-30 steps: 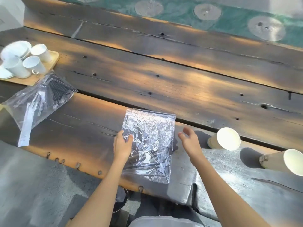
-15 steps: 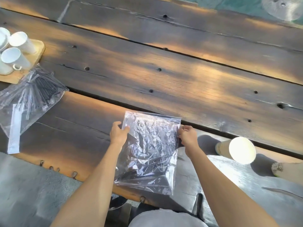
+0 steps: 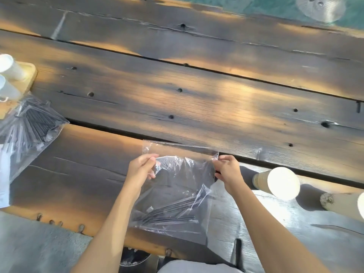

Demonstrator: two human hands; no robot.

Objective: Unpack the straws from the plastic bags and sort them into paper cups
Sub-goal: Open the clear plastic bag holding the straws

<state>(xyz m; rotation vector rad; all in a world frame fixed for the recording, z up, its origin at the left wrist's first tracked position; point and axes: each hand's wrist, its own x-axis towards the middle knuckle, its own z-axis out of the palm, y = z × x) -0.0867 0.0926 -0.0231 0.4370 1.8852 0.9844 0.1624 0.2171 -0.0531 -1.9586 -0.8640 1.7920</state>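
A clear plastic bag [image 3: 183, 182] hangs above the near plank of the wooden table, held up by its top corners. My left hand [image 3: 142, 167] pinches its upper left corner and my right hand [image 3: 227, 169] pinches its upper right corner. Several black straws [image 3: 169, 212] lie bunched at the bag's bottom. Two paper cups stand to the right: one [image 3: 277, 183] close to my right hand, another [image 3: 344, 204] cut by the frame's right edge. A second plastic bag [image 3: 27, 129] full of black straws lies at the far left.
A wooden tray [image 3: 29, 77] with white ceramic cups [image 3: 9, 67] sits at the left edge, behind the second bag. A white paper slip [image 3: 4, 174] lies under that bag. Wide dark planks [image 3: 197, 99] with gaps stretch behind the held bag.
Both hands went from resting on the flat bag to gripping its top corners and lifting it. The straws slid to the bottom. The view tilted down and closer.
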